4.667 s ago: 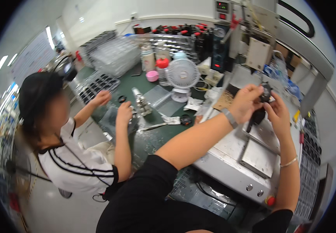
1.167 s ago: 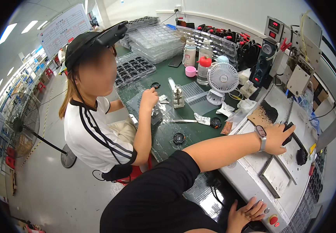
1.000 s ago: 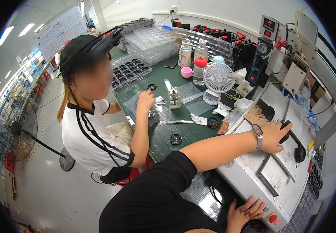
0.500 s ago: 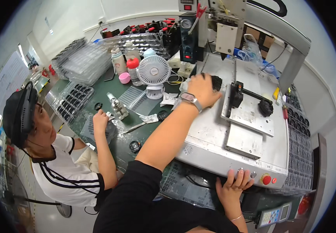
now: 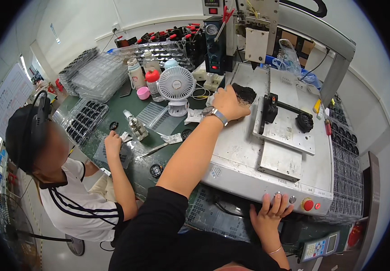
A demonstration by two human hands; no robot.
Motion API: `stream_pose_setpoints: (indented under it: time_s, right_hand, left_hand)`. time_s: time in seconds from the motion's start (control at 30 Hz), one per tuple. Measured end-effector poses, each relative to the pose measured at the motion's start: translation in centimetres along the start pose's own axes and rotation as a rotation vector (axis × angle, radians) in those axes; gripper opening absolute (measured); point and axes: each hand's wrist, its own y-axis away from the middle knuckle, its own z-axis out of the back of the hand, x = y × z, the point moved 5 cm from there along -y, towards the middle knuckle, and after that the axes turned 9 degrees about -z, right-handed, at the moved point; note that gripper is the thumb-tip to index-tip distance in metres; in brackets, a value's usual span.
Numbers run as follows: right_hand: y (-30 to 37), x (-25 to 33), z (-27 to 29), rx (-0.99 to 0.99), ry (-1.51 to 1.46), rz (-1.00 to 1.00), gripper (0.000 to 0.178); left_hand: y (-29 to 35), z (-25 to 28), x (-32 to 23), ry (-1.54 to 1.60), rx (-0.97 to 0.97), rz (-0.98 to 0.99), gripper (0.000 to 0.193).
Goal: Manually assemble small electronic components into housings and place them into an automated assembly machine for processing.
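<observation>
My left hand (image 5: pixel 229 105), wearing a watch, reaches over the left rear of a white machine bed (image 5: pixel 231 156). Its fingers curl round the left side of a black, rough, sponge-like block (image 5: pixel 245 94), and part of that grip is hidden. At the machine's front edge lies my right hand (image 5: pixel 270 214), fingers spread over the panel beside a silver button (image 5: pixel 293 199) and thumb apart. Right of the block, a metal fixture plate (image 5: pixel 285 135) carries a black bracket (image 5: pixel 270 110) and a round black part (image 5: pixel 304 122).
A red emergency stop (image 5: pixel 308 205) sits on the front panel. Above the bed stands a machine head (image 5: pixel 256 45). A fan (image 5: pixel 177 85), bottles (image 5: pixel 153 83) and a glass dispenser (image 5: pixel 136 127) occupy the green table. At left, a co-worker's hand (image 5: pixel 113 143) is near small parts. Trays (image 5: pixel 346 180) line the right.
My left hand has shifted slightly left, and more of the black block shows. My right hand stays at the panel. The co-worker's head has turned, and the whole view has moved a little.
</observation>
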Motion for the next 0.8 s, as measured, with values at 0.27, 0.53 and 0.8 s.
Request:
stream_pose_setpoints:
  time_s: [0.27,0.53,0.8]
  right_hand:
    - [-0.3,0.5,0.0,0.023,-0.01,0.035,0.081]
    - [-0.3,0.5,0.5,0.007,0.026,0.061,0.086]
    - [-0.3,0.7,0.8,0.055,0.023,0.019,0.09]
  left_hand:
    - [-0.7,-0.5,0.1,0.049,0.066,-0.205,0.055]
    - [-0.4,-2.7,1.1,-0.046,-0.068,-0.036,0.095]
    - [-1.1,-1.7,1.1,0.087,-0.063,-0.084,0.098]
